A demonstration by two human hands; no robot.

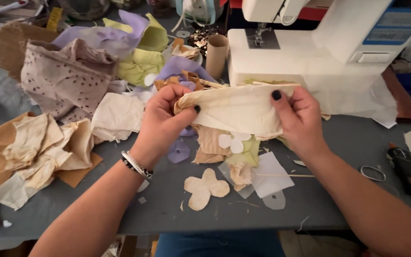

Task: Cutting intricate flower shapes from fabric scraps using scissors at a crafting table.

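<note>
— What do the hands have hold of?

— A piece of cream fabric [236, 108], stretched between them above the grey table [338, 143], just in front of the white sewing machine [310, 52]. The left hand [160, 119] pinches the cloth's left end: its thumb lies on the near face, and the other fingers curl tight behind the bunched edge. The right hand [300, 116] grips the right end, thumb pressed on the front near the top edge, fingers hidden behind the cloth.

— So both are clamped on it?

— Yes, each one closed on its own end, with the fabric spanning the gap and sagging a little along its lower edge.

— What lies under it?

— On the table, nearer the person, a tan flower-shaped cutout [205, 189], and a smaller white flower cutout [233, 142] just below the cloth. To the left sits a heap of crumpled beige scraps [44, 147], with a dotted mauve cloth [67, 78] farther back. A cardboard tube [216, 54] stands upright beside the machine. At the far right, a black glue gun [410, 169] lies near a small ring [372, 172].
</note>
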